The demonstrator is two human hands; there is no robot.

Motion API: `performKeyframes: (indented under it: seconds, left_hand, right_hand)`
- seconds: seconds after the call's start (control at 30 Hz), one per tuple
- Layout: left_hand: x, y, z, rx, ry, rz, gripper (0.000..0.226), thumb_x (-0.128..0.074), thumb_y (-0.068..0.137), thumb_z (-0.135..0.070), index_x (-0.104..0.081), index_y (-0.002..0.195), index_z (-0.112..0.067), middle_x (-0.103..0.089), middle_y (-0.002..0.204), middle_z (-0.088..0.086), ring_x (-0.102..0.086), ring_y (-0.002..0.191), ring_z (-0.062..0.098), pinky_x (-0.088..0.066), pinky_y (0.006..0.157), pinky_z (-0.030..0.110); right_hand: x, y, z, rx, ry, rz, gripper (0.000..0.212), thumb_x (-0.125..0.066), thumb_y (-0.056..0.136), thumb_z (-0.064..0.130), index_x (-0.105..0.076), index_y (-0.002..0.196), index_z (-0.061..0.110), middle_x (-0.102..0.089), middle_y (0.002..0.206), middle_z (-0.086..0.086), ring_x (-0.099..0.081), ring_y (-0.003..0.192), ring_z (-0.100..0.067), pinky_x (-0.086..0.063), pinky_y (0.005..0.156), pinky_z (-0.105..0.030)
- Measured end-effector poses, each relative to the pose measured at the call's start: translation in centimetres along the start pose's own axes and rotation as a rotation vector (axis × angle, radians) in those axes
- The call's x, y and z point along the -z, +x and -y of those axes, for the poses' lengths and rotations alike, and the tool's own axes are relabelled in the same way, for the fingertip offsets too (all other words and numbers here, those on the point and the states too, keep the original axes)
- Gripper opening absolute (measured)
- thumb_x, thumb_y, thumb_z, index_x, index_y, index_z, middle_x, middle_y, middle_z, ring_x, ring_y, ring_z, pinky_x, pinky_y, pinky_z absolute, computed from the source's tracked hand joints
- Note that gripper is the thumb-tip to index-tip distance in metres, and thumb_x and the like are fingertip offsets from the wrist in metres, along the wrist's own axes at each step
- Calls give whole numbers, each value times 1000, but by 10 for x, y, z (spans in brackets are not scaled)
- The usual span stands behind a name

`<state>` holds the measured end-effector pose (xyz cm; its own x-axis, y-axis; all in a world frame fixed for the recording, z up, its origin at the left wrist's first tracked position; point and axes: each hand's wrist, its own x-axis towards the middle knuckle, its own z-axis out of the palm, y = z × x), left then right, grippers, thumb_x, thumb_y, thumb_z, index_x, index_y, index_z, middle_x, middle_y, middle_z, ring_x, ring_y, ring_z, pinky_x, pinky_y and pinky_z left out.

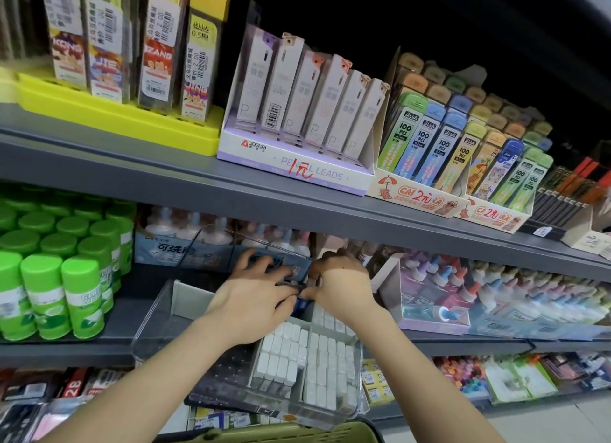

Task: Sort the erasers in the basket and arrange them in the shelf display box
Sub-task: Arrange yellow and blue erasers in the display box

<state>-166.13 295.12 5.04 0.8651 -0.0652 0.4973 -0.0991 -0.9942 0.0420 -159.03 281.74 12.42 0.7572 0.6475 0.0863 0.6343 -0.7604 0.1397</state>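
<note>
The lilac display box [291, 165] reads "AODEMEI" and "PENCIL LEADS"; right of it, lead tubes [423, 145] say "100 PCS"; near-left packs [77, 381] show "2B".

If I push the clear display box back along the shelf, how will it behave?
The clear display box looks like rigid, smooth plastic, so it should slide rather than flex. Its right side is full of erasers while the left looks bare, so it is probably lopsided and may swivel. The upright erasers beside that gap could topple.
</note>
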Motion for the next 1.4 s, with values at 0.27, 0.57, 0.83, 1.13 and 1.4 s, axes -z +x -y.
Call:
performKeyframes:
  seconds: [0.27,0.57,0.83,1.13,1.4]
  left_hand:
    - [3,-3,2,13,-29,-62,38,-39,84,-39,-75,76,-28,-68,101,-14,-58,92,16,-26,98,34]
    - [6,-3,0,32,-17,-9,37,-39,83,-40,-74,77,-31,-67,108,-13,-58,101,16,-24,99,38]
    - [4,-2,0,44,62,10,36,-39,81,-41,-73,74,-32,-63,119,-7,-49,112,21,-21,104,47]
    - [12,-2,-1,68,65,196,45,-31,81,-41,-75,80,-31,-61,125,-1,-52,114,29,-13,104,49]
    - [41,-21,-9,223,-71,178,68,-15,79,-61,-42,137,-38,-30,150,0,-20,137,24,-16,109,43]
  right_hand:
    - [-9,8,15,-203,-106,-36,16,-63,84,29,-64,96,18,-64,100,-1,-59,97,-23,-37,72,-27]
    - [-7,-25,12,-310,28,-106,29,-57,85,48,-67,108,32,-57,117,1,-46,115,-27,-29,88,-36]
    - [-6,-31,14,-294,69,-59,29,-48,84,30,-68,105,35,-55,114,0,-48,110,-29,-28,89,-37]
    - [0,-23,26,-288,-44,148,11,-48,84,27,-56,85,21,-61,102,-3,-52,103,-29,-26,100,-46]
    - [-18,-63,2,-232,354,-404,22,-62,81,25,-73,100,28,-62,101,-5,-55,98,-31,-31,80,-38]
